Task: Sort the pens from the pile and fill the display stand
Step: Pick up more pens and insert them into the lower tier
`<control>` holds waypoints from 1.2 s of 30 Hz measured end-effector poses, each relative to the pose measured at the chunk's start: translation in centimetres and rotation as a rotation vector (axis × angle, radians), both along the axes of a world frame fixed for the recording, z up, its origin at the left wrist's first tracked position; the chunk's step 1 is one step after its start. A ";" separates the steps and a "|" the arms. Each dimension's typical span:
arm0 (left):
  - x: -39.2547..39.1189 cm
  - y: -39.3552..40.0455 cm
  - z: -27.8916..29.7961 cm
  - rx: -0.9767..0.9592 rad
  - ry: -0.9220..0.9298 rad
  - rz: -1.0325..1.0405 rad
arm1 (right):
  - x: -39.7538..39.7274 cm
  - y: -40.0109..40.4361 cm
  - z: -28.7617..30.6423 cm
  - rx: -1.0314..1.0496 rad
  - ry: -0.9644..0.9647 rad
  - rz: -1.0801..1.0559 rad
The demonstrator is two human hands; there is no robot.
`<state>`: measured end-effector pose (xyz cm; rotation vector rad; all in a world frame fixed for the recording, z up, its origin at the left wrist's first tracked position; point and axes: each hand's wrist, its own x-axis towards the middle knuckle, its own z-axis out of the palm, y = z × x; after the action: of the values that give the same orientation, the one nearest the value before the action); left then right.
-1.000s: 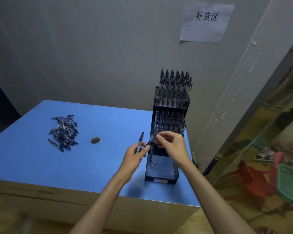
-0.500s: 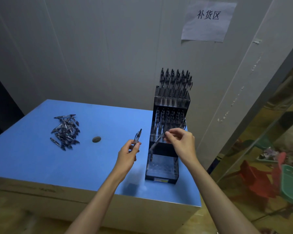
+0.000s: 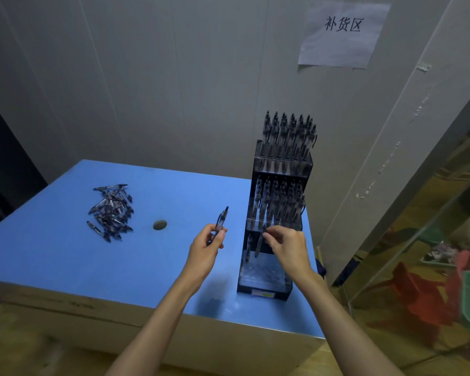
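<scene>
A black tiered display stand (image 3: 265,290) stands at the right of the blue table (image 3: 65,256). Its top and middle tiers are full of dark pens; the lowest tier holds one pen at its left and mostly bare holes. My right hand (image 3: 288,246) pinches the top of a pen (image 3: 259,244) that points down over the lowest tier. My left hand (image 3: 205,248) holds another pen (image 3: 221,219) upright, just left of the stand. A pile of pens (image 3: 111,210) lies at the table's left.
A small round dark spot (image 3: 159,225) sits on the table between the pile and my hands. A paper sign (image 3: 342,33) hangs on the wall behind. Red and green plastic items (image 3: 445,294) lie on the floor to the right.
My right hand took one pen from the left hand and carried it down to the lowest tier. The left hand drew slightly away to the left, keeping one pen.
</scene>
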<state>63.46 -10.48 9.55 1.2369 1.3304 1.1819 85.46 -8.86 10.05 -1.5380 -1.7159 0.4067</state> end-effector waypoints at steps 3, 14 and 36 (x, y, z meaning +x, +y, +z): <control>0.0 0.0 -0.1 0.010 0.008 -0.014 | -0.3 0.2 -0.7 -0.020 -0.011 -0.010; 0.5 -0.3 -0.2 0.007 -0.028 -0.062 | -0.5 0.2 -2.8 -0.131 -0.115 0.012; 4.2 -0.2 0.7 0.226 0.448 -0.154 | 0.5 -1.1 3.9 -0.152 0.460 0.105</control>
<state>67.66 -10.67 10.23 1.8140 1.4122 0.9993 85.98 -9.96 13.92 -1.3295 -1.4290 0.8886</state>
